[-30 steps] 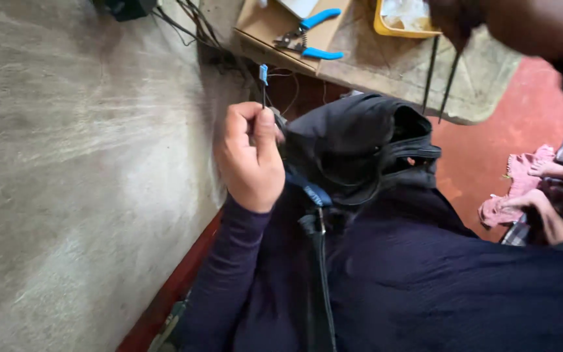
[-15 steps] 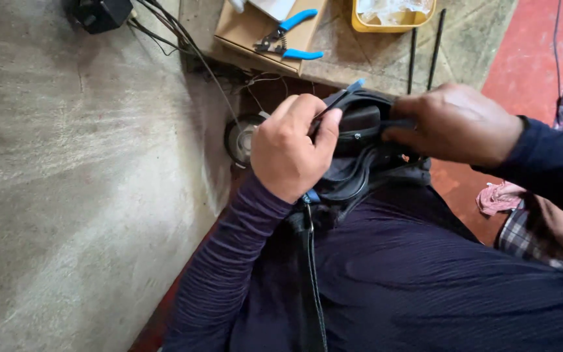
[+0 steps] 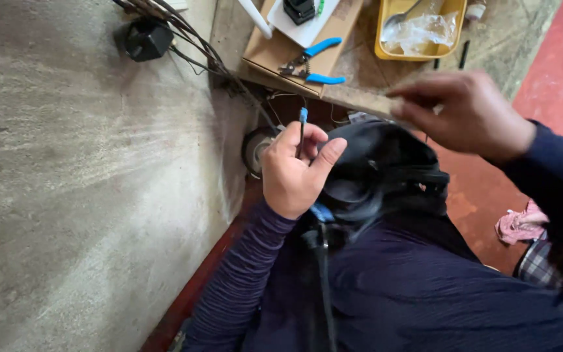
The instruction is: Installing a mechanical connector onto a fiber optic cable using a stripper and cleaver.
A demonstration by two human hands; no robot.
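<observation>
Bare concrete wall flanks a cluttered worktop [image 3: 360,78]. Left hand [image 3: 292,171] pinches a thin blue-tipped wire [image 3: 302,130] upright above the black bag [image 3: 386,169] in the lap; right hand [image 3: 467,114] hovers, fingers loosely apart, holding nothing.

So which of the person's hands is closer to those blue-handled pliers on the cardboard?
The left. The left hand grips a thin blue-tipped wire just below the pliers. The right hand hovers farther off, to the pliers' right, with nothing visibly in it.
</observation>
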